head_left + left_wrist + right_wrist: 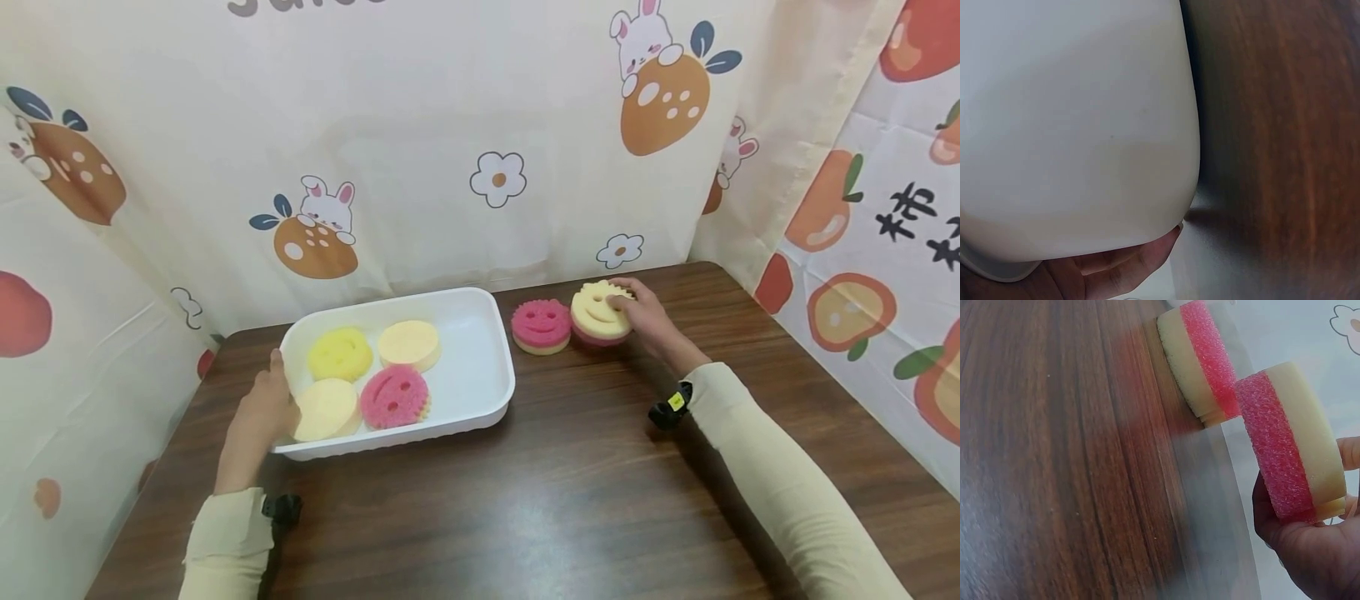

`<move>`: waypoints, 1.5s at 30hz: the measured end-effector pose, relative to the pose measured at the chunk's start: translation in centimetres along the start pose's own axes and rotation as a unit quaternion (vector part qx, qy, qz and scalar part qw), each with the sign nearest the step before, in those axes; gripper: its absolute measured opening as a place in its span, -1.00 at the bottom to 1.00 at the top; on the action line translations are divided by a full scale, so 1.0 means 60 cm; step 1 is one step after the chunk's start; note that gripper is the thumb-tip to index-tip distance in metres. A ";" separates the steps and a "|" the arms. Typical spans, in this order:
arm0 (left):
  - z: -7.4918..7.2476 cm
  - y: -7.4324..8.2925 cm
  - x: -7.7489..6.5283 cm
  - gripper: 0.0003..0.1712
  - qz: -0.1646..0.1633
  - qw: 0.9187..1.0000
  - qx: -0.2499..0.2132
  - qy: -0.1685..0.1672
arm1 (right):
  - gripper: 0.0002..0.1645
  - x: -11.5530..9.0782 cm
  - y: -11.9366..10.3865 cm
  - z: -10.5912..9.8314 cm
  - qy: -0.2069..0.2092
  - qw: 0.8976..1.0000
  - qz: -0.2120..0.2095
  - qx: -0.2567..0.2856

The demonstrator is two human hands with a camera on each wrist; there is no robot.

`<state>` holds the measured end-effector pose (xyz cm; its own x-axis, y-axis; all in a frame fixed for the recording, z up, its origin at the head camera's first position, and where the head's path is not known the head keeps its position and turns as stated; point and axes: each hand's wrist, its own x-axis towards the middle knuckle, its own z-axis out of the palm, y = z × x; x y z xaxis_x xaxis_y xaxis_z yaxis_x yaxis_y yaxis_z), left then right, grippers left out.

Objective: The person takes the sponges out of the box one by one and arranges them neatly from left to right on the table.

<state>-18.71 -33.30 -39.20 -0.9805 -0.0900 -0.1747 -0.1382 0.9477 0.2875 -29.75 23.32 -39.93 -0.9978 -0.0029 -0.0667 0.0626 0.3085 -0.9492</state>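
My right hand [654, 323] grips a round smiley-face sponge [594, 318], pale yellow on top and pink beneath. The right wrist view shows both layers of this sponge [1279, 450], with fingers and thumb around its edge. Close to its left, a second smiley sponge [542, 325] lies pink side up on the table. At the left end of a white tray [472, 350], my left hand [261, 408] holds the side; in the left wrist view its fingers [1129, 269] lie along the outer wall. The tray contains a yellow smiley sponge [341, 354], a pink one [393, 396] and two plain pale-yellow discs [408, 343].
The dark wooden table [480, 517] runs back to a printed curtain [435, 225], with more printed cloth [847, 200] along both sides. The tray stands near the back edge at left. Black wrist bands [670, 406] sit at both cuffs.
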 end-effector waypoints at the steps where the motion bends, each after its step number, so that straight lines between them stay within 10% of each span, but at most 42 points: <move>1: 0.000 0.000 0.000 0.10 -0.001 1.000 0.000 -0.001 | -0.37 0.000 0.000 -0.001 0.000 1.000 0.000 0.003; 45: 0.003 -0.001 -0.003 0.07 0.016 1.000 0.006 0.018 | -0.40 0.030 0.032 -0.015 -0.059 0.990 0.004 -0.129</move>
<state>-18.52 -33.30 -39.34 -0.9888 -0.0691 -0.1321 -0.1042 0.9542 0.2804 -31.41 24.73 -41.59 -0.9865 -0.1069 -0.1239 0.0467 0.5419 -0.8391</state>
